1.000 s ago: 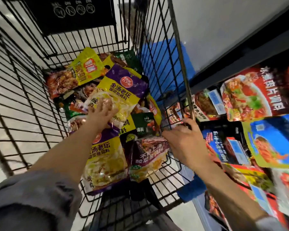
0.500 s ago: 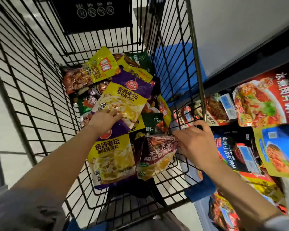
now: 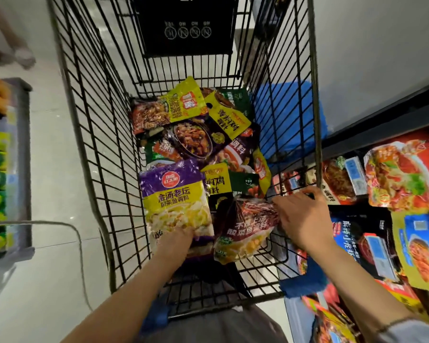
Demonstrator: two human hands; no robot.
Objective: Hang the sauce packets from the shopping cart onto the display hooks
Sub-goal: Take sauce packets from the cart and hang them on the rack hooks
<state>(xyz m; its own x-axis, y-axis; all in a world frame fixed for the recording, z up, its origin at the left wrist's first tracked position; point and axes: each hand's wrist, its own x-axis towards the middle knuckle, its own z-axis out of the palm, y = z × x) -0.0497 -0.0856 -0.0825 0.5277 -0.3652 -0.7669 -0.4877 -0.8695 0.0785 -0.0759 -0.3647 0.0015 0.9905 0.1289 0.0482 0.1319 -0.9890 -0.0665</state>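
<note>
Inside the cart [image 3: 102,149], the left hand [image 3: 176,240] gripped the purple packet's [image 3: 176,201] near end, long axis pointing away; the right hand [image 3: 304,219] pinched the maroon packet [image 3: 245,226].

Open cart [image 3: 92,134] top, wire walls around

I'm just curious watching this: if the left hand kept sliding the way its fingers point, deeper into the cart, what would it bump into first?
The left hand is already under the purple and yellow packet. Beyond that, probably the dark packet, though depth is unclear.
</note>
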